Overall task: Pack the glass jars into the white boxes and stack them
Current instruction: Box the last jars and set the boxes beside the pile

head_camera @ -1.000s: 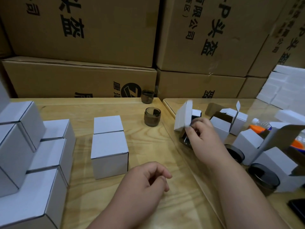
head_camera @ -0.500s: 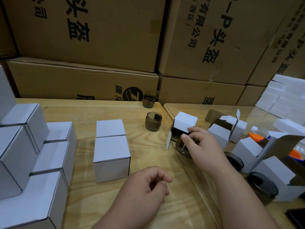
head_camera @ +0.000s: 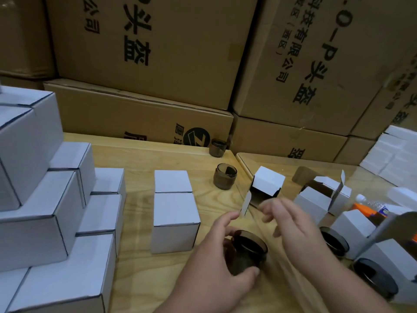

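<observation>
Head view: the left hand [head_camera: 222,254] grips a dark glass jar [head_camera: 247,253] low on the wooden table [head_camera: 140,263]. The right hand [head_camera: 291,224] hangs beside it, blurred, fingers loosely spread and holding nothing. Just beyond lies an open white box [head_camera: 266,186] on its side, mouth towards them.

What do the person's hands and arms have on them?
Nothing that shows. The left hand and the right hand are bare: no gloves, rings or watch in sight. Both forearms are bare too, with no sleeves as far as the picture reaches.
</observation>
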A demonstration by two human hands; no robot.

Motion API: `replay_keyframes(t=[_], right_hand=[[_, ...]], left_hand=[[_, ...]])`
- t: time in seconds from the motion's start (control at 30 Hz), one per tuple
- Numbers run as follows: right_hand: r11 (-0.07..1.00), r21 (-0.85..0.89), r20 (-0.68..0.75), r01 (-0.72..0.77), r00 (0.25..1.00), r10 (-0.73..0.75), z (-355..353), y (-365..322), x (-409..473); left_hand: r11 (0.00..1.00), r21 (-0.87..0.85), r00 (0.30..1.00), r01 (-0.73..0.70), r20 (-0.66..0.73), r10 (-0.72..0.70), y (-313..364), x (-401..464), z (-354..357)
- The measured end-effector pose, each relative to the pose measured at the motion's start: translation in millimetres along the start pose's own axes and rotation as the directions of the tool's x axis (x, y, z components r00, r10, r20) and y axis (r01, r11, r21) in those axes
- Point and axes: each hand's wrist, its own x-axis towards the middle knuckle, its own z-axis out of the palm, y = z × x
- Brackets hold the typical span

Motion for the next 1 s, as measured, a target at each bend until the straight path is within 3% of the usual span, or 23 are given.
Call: replay_keyframes(t=[0.1,0.17,0.27,0.4,0.6,0.7,0.83,1.0], right_hand=[[0.934,-0.356,-0.127,-0.034,0.992,-0.012,-17.5,4.8,57.9],[0.785,-0.615,-0.037,-0.068,0.998,0.057,-25.1,15.8,96.3],[0.623,-0.774,0.066,-0.113,0.964,0.257,-28.0,30.3,132.1],[0.674,-0.705,0.115,-0.222,0.901,0.418,-28.1,38.9,156.6],[0.789,-0.588,0.131,-0.18,0.941,0.313,-27.5,3.8,147.3],[0.867,-0.395,0.196,-0.305,0.894,0.404,-20.3,-13.7,113.0],[0.834,-0.266,0.269,-0.483,0.794,0.546,-3.0,-20.6,66.4],[0.806,-0.222,0.229,-0.549,0.774,0.59,6.9,-24.5,30.5]], left_hand=[[1.0,0.016,1.0,-0.001,-0.003,0.001,-0.7,-0.8,-0.2],[0.999,0.035,1.0,-0.01,0.017,0.009,-1.1,-1.2,-0.4],[0.998,0.062,0.998,0.0,0.056,-0.003,0.7,0.0,-1.5],[0.994,0.111,0.994,-0.013,0.109,0.001,2.0,3.5,-4.3],[0.993,0.118,0.994,-0.031,0.104,0.018,-0.6,0.5,-4.3],[0.997,0.073,0.998,-0.036,0.062,0.032,2.7,-0.8,-4.4],[0.995,0.022,0.996,-0.094,-0.011,0.094,6.1,-5.0,-4.2],[0.982,0.019,0.982,-0.19,-0.017,0.191,5.8,-10.6,-3.6]])
